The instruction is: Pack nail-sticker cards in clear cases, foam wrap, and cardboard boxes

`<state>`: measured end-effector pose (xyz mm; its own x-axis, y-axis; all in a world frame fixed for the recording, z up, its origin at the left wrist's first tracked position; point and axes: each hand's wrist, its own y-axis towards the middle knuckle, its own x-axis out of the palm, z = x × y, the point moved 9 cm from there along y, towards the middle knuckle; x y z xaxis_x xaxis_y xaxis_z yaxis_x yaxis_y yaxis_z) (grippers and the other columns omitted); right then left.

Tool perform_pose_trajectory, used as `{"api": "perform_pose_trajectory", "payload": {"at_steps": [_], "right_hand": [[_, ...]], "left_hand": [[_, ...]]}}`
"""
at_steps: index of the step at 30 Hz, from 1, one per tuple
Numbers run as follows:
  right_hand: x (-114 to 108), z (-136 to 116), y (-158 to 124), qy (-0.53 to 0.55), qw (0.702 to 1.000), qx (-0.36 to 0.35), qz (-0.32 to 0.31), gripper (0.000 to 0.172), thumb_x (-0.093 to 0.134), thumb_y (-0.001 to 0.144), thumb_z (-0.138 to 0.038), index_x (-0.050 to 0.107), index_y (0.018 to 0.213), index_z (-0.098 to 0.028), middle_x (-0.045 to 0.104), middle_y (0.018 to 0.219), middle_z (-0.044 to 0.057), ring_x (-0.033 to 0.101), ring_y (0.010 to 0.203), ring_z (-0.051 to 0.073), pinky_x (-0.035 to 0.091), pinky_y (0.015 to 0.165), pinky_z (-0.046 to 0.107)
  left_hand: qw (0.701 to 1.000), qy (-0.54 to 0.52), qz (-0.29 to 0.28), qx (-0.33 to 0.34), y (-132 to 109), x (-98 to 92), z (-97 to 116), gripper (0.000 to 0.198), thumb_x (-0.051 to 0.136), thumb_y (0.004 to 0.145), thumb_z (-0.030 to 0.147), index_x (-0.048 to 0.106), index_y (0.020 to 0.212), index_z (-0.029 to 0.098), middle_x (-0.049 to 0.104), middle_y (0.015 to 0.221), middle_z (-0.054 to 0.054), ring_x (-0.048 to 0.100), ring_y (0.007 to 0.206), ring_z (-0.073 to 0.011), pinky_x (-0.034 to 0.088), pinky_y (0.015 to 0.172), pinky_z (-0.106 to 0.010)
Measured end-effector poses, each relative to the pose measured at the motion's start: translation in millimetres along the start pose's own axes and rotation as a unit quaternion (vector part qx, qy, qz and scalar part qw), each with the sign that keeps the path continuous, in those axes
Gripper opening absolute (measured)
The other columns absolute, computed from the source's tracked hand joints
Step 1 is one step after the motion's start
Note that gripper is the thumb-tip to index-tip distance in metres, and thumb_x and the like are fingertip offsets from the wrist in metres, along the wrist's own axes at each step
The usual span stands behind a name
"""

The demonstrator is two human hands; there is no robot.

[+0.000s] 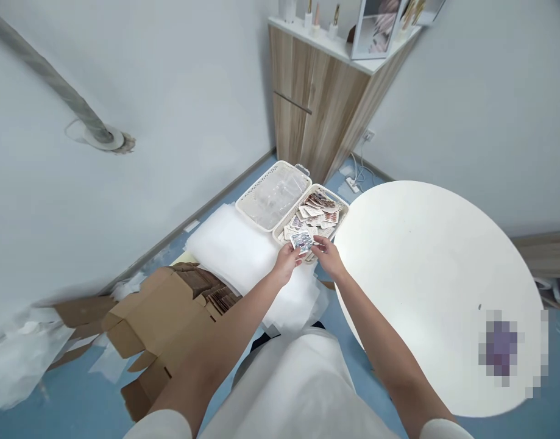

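Over the basket, my left hand (286, 262) pinches the lower left of a small white card (302, 241) with bluish, nail-shaped patterned pieces on it. The fingers of my right hand (328, 255) close on the card's right edge. Beneath lies an open white plastic basket (342, 214) holding a loose heap of similar cards (312, 211), some with reddish-brown pieces. Its perforated lid (270, 195) is hinged back to the left, and clear plastic lies in it.
A round white table (426, 256) stands at my right, a blurred purple patch on it. White foam sheets (234, 244) lie under the basket's side. Flattened cardboard boxes (170, 311) are at lower left. Ahead stands a wood-grain cabinet (320, 91); a power strip (352, 185) lies beside it.
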<state>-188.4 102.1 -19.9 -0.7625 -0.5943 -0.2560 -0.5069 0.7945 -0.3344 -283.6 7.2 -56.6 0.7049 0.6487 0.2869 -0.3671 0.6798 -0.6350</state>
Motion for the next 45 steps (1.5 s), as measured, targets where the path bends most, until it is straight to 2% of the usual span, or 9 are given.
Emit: {"api": "perform_pose_trajectory", "payload": {"at_steps": [5, 12, 17, 22, 29, 34, 39, 42, 45], "right_hand": [[-20, 0, -66, 0.086, 0.996, 0.004, 0.038, 0.045, 0.057, 0.068, -0.036, 0.049, 0.109, -0.020, 0.058, 0.097, 0.005, 0.058, 0.073, 0.014, 0.047, 0.070, 0.032], [-78, 33, -157, 0.148, 0.975, -0.014, 0.164, 0.039, 0.057, 0.068, -0.040, 0.053, 0.101, -0.019, 0.053, 0.073, 0.000, 0.053, 0.063, 0.013, 0.048, 0.061, 0.029], [-133, 65, -210, 0.106, 0.970, 0.000, 0.219, 0.046, 0.054, 0.071, -0.040, 0.051, 0.113, -0.021, 0.050, 0.074, 0.000, 0.048, 0.063, 0.012, 0.045, 0.062, 0.028], [-181, 95, -247, 0.098, 0.960, 0.007, 0.263, 0.052, 0.053, 0.071, -0.040, 0.048, 0.119, -0.021, 0.046, 0.070, -0.002, 0.043, 0.059, 0.010, 0.042, 0.059, 0.026], [-246, 122, -274, 0.154, 0.945, -0.004, 0.287, 0.047, 0.057, 0.068, -0.039, 0.051, 0.111, -0.020, 0.046, 0.072, -0.002, 0.047, 0.063, 0.011, 0.043, 0.062, 0.026], [-287, 135, -277, 0.160, 0.947, -0.001, 0.277, 0.042, 0.059, 0.067, -0.039, 0.055, 0.104, -0.020, 0.054, 0.079, 0.001, 0.051, 0.068, 0.012, 0.044, 0.067, 0.028], [-302, 141, -266, 0.195, 0.965, -0.014, 0.174, 0.033, 0.061, 0.066, -0.039, 0.060, 0.092, -0.019, 0.059, 0.076, 0.002, 0.054, 0.069, 0.013, 0.044, 0.067, 0.029], [-305, 144, -263, 0.242, 0.959, -0.021, 0.145, 0.031, 0.063, 0.065, -0.037, 0.059, 0.090, -0.019, 0.057, 0.068, -0.002, 0.054, 0.064, 0.012, 0.043, 0.063, 0.028], [-311, 153, -267, 0.314, 0.931, -0.017, 0.186, 0.025, 0.063, 0.065, -0.036, 0.056, 0.084, -0.020, 0.057, 0.070, -0.002, 0.054, 0.063, 0.011, 0.042, 0.059, 0.024]], "left_hand": [[0.996, -0.014, -0.085, 0.001, -49, 23.6, -26, 0.032, 0.060, 0.070, 0.036, 0.050, 0.095, 0.020, 0.058, 0.108, -0.008, 0.060, 0.089, -0.0151, 0.042, 0.067, -0.023], [0.972, 0.098, -0.210, 0.045, -110, 91.9, -66, 0.037, 0.063, 0.067, 0.035, 0.053, 0.098, 0.018, 0.063, 0.097, -0.007, 0.059, 0.089, -0.0179, 0.043, 0.070, -0.027], [0.949, 0.208, -0.235, 0.042, -126, 123.0, -91, 0.031, 0.059, 0.070, 0.037, 0.054, 0.093, 0.017, 0.063, 0.085, -0.006, 0.060, 0.077, -0.0151, 0.045, 0.067, -0.027], [0.909, 0.281, -0.304, 0.045, -137, 173.8, -120, 0.025, 0.060, 0.068, 0.039, 0.057, 0.078, 0.016, 0.060, 0.071, -0.002, 0.058, 0.066, -0.0129, 0.044, 0.066, -0.027], [0.887, 0.323, -0.323, 0.065, -148, 242.4, -151, 0.024, 0.058, 0.069, 0.038, 0.056, 0.078, 0.016, 0.059, 0.070, -0.002, 0.057, 0.065, -0.0124, 0.043, 0.066, -0.027], [0.865, 0.347, -0.342, 0.120, -150, 283.4, -155, 0.020, 0.054, 0.072, 0.035, 0.056, 0.080, 0.016, 0.060, 0.077, -0.003, 0.057, 0.070, -0.0126, 0.044, 0.070, -0.028], [0.805, 0.415, -0.400, 0.139, -155, 319.0, -157, 0.021, 0.052, 0.075, 0.035, 0.059, 0.084, 0.017, 0.061, 0.079, -0.003, 0.055, 0.073, -0.0136, 0.043, 0.070, -0.028], [0.822, 0.404, -0.384, 0.117, -153, 329.3, -157, 0.026, 0.052, 0.075, 0.036, 0.058, 0.093, 0.018, 0.060, 0.083, -0.003, 0.055, 0.077, -0.0139, 0.043, 0.073, -0.029], [0.866, 0.359, -0.341, 0.069, -151, 327.4, -164, 0.035, 0.050, 0.077, 0.039, 0.052, 0.106, 0.020, 0.060, 0.091, -0.005, 0.056, 0.083, -0.0144, 0.043, 0.076, -0.031]]}}
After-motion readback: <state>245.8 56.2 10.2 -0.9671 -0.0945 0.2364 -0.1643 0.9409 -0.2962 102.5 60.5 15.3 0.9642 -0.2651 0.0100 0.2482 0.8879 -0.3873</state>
